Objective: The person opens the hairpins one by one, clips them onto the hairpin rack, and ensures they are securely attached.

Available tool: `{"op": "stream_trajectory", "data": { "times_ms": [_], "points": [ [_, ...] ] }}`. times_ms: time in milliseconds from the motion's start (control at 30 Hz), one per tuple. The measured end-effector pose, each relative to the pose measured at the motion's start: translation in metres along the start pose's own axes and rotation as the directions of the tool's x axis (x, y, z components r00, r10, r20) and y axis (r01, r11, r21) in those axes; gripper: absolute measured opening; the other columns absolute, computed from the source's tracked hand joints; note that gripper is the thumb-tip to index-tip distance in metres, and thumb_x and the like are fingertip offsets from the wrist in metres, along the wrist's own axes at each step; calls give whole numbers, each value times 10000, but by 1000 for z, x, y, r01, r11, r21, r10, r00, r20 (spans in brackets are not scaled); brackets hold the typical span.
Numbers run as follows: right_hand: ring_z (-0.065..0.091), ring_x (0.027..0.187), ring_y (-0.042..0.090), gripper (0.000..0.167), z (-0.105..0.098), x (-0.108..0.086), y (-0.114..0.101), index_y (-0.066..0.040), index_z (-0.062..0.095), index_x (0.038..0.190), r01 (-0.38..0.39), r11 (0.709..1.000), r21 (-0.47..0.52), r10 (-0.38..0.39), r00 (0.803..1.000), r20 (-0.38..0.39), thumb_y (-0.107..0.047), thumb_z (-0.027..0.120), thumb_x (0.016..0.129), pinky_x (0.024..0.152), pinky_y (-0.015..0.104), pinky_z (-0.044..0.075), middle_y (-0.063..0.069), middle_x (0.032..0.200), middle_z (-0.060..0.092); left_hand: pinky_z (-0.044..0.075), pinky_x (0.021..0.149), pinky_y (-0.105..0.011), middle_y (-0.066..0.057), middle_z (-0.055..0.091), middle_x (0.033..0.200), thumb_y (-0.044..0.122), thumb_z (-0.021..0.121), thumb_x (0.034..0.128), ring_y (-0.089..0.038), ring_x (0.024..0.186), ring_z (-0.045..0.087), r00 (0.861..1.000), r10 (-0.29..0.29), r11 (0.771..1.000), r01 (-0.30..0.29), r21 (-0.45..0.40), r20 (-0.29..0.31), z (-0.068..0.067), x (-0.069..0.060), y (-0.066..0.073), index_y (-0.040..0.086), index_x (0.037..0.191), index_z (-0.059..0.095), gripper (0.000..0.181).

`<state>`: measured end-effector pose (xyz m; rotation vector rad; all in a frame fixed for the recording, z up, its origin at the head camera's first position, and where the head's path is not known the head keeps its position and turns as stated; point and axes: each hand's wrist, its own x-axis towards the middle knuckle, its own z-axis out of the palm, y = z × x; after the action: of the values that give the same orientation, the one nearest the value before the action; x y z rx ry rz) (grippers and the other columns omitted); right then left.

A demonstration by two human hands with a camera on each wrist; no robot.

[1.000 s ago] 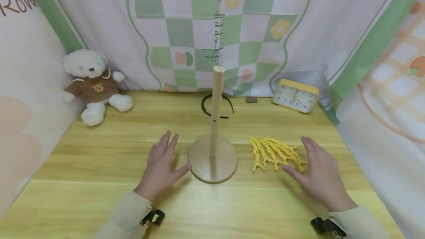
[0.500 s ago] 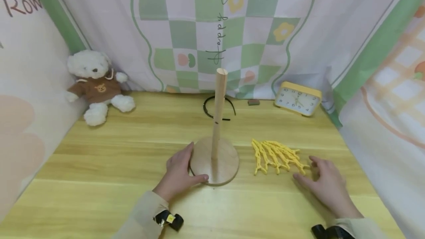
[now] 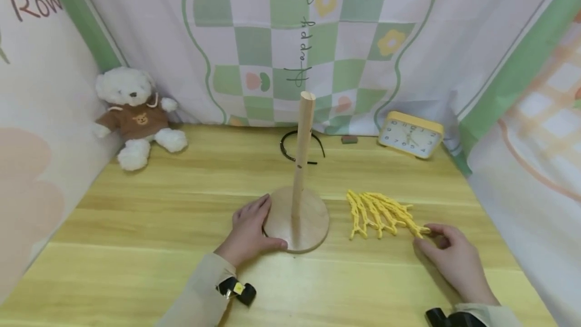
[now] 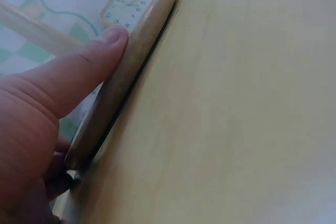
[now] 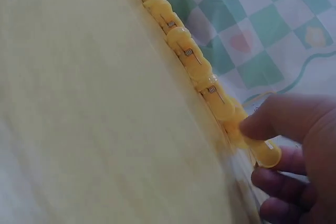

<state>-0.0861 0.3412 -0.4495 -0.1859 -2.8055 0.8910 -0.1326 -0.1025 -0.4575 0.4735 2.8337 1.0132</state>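
In the head view, a wooden stand [image 3: 313, 223] with a round base and an upright post is on the table. My left hand [image 3: 249, 231] grips the base's left rim, thumb on top and fingers round the edge. The left wrist view shows the thumb [image 4: 84, 66] against that rim [image 4: 123, 72]. To the stand's right lie several yellow clothes pegs [image 3: 379, 213] in a fanned group. My right hand [image 3: 456, 261] pinches the rightmost end between thumb and fingers. Coil springs show along the pegs [image 5: 199, 72] in the right wrist view.
A black headband [image 3: 286, 153] lies behind the post, with a small dark block [image 3: 349, 140] to its right. A yellow alarm clock [image 3: 410, 135] stands at the back right. At the back left sits a white teddy bear [image 3: 140, 117]. Printed curtains [image 3: 254, 44] enclose the wooden table [image 3: 150, 216].
My left hand has moved right from beside the stand onto its base rim and grips it. My right hand has lowered and closed its fingertips on the end of the pegs.
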Motion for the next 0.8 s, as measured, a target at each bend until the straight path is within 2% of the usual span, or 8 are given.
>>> {"op": "stream_trajectory", "data": {
  "times_ms": [133,267,367,533,800],
  "points": [
    [496,694,-15,385,1,-2,-5,-48,701,1139,-40,997,59,45,995,-84,-252,822,837,597,198,391,32,848,649,78,1181,-545,-104,241,1648,596,851,676,-338,1490,232,999,29,999,-30,22,31,-3,6,-2,36,1576,274,1207],
    [513,685,-18,352,4,-3,-18,-64,724,1101,-39,993,115,54,990,-127,-222,849,812,573,178,405,-45,791,617,83,1182,-542,-99,245,1646,600,851,670,-340,1489,238,998,38,998,-40,41,43,-6,10,-5,46,1576,279,1206],
    [526,701,-1,341,9,-5,-27,-66,730,1083,0,989,146,18,993,-120,-215,859,806,566,173,423,-29,805,636,92,1179,-556,-108,254,1643,607,848,665,-348,1483,249,998,42,998,-44,48,40,-6,11,-6,40,1573,286,1210],
    [537,758,30,318,19,-6,-41,-77,736,1062,72,985,159,-60,995,-79,-227,859,809,629,147,432,49,933,697,99,1172,-566,-121,279,1633,592,853,674,-355,1476,260,999,36,999,-37,34,41,-7,14,-4,32,1568,303,1190],
    [548,757,88,267,36,-4,-67,-95,761,996,210,961,178,-201,977,-66,-139,880,761,648,176,456,21,905,673,108,1152,-599,-115,303,1624,594,853,677,-368,1461,283,999,23,999,-25,41,32,-8,18,-3,47,1565,325,1169]
  ]
}}
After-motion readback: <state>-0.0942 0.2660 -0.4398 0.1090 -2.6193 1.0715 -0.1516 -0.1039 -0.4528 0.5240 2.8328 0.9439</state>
